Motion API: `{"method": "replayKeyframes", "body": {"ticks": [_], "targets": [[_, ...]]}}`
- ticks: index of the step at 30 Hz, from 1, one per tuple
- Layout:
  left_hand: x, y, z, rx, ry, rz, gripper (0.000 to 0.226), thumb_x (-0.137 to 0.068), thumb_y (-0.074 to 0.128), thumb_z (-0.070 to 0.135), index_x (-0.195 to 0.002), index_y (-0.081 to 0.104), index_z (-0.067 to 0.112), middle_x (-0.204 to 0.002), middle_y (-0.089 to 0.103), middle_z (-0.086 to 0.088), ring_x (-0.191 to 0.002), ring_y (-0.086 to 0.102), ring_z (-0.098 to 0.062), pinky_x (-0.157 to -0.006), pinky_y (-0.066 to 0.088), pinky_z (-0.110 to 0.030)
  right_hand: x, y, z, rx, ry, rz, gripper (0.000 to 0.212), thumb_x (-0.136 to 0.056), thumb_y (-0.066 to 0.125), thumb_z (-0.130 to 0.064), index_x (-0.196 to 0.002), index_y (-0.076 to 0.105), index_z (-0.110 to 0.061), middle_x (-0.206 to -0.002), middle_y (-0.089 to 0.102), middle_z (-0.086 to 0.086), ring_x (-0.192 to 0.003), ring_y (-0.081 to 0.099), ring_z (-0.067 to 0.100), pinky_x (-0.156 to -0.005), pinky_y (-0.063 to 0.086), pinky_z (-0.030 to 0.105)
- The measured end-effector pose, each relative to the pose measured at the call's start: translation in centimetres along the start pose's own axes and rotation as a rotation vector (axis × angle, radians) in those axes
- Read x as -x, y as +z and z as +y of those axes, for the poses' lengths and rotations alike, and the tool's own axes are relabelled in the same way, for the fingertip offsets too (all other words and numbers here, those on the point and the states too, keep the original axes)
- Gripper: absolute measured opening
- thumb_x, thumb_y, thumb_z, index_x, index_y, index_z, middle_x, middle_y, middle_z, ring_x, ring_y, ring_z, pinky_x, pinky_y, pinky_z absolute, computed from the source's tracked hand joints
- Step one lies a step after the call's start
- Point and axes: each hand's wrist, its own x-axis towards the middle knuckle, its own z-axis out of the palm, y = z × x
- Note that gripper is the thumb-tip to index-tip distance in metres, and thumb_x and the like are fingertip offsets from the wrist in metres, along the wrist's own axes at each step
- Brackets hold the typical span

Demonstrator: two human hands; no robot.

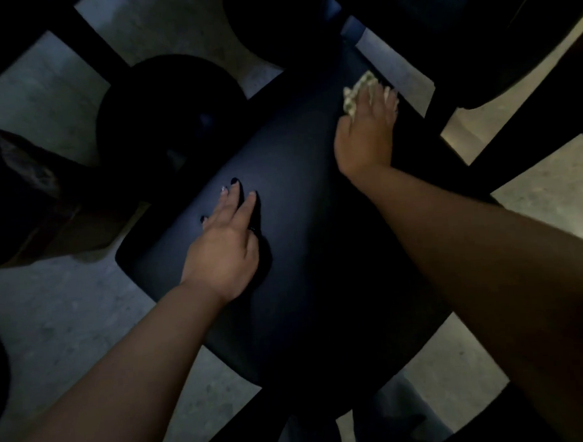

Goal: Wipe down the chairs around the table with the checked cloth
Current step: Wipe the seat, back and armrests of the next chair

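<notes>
A dark blue padded chair seat (pixel 305 254) fills the middle of the dim view. My left hand (pixel 225 244) lies flat on its near left part, fingers straight and spread. My right hand (pixel 368 129) reaches to the far right corner of the seat and presses the bunched checked cloth (pixel 357 90) against it; pale cloth shows past the fingertips. Most of the cloth is hidden under that hand.
A round dark stool (pixel 176 108) stands at the upper left beside a brown bag-like object (pixel 29 200). Dark chair legs and rungs (pixel 516 148) cross the concrete floor (pixel 69 317) on the right. Another dark seat edge (pixel 510 40) sits at the top right.
</notes>
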Motion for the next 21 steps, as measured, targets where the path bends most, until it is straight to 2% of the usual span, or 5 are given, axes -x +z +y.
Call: {"method": "replayKeyframes", "body": {"ticks": [7, 11, 15, 17, 21], "targets": [[2.5, 0.2, -2.2, 0.103, 0.018, 0.061, 0.062, -0.096, 0.026, 0.034, -0.154, 0.019, 0.011, -0.162, 0.007, -0.004, -0.149, 0.003, -0.012, -0.120, 0.004, -0.026, 12.0, 3.6, -3.0, 0.242, -0.492, -0.204, 0.069, -0.091, 0.026, -0.026, -0.148, 0.007, 0.007, -0.156, 0.009, 0.027, -0.144, 0.003, 0.042, -0.119, 0.004, 0.048], [3.9, 0.2, -3.9, 0.115, -0.042, 0.102, 0.063, -0.094, 0.029, 0.027, -0.152, 0.020, 0.006, -0.161, 0.010, -0.011, -0.149, 0.004, -0.016, -0.122, 0.008, -0.037, 23.2, 5.1, -4.1, 0.098, -0.845, -0.454, 0.064, -0.089, 0.035, -0.035, -0.140, 0.040, 0.004, -0.150, 0.030, 0.025, -0.144, 0.012, 0.038, -0.119, 0.013, 0.045], [4.6, 0.0, -5.2, 0.089, -0.054, 0.102, 0.064, -0.093, 0.030, 0.025, -0.152, 0.022, 0.003, -0.161, 0.014, -0.013, -0.149, 0.005, -0.018, -0.122, 0.008, -0.037, 23.2, 4.9, -2.9, 0.133, -1.094, -0.528, 0.049, -0.084, 0.043, -0.018, -0.130, 0.055, -0.002, -0.140, 0.048, 0.019, -0.137, 0.034, 0.038, -0.116, 0.025, 0.045], [4.6, 0.1, -5.3, 0.063, -0.044, 0.096, 0.064, -0.093, 0.030, 0.026, -0.152, 0.022, 0.002, -0.161, 0.014, -0.013, -0.149, 0.005, -0.018, -0.122, 0.008, -0.037, 20.3, 4.0, -1.9, 0.134, -1.155, -0.508, 0.057, -0.079, 0.052, -0.011, -0.135, 0.048, 0.001, -0.142, 0.045, 0.021, -0.137, 0.034, 0.040, -0.117, 0.020, 0.045], [4.4, 0.3, -5.1, 0.038, -0.039, 0.104, 0.065, -0.093, 0.029, 0.029, -0.152, 0.021, 0.001, -0.160, 0.013, -0.015, -0.148, 0.002, -0.018, -0.121, 0.005, -0.036, 14.1, 1.4, 1.3, 0.190, -1.012, -0.391, 0.066, -0.081, 0.051, -0.003, -0.144, 0.034, 0.000, -0.150, 0.033, 0.018, -0.141, 0.024, 0.039, -0.118, 0.016, 0.043]]}}
